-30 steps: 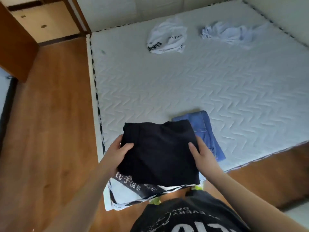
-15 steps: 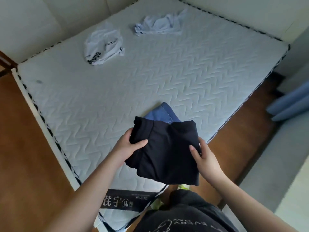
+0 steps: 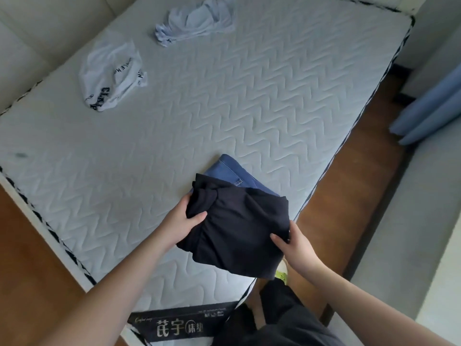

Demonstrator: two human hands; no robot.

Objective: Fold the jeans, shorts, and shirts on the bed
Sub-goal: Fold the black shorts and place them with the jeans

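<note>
We should lower the folded black shorts (image 3: 237,226) squarely onto the folded jeans (image 3: 233,174), keeping the edges pinched so no layer slips. Our left hand (image 3: 183,222) grasps their edge at 9 o'clock, our right hand (image 3: 294,243) at 4 o'clock. The jeans peek out at 12 o'clock on the bed (image 3: 249,108); 2 unfolded shirts (image 3: 112,78) lie well apart.

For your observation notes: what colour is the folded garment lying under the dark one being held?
Blue denim: the folded jeans, seen in the head view.
</note>
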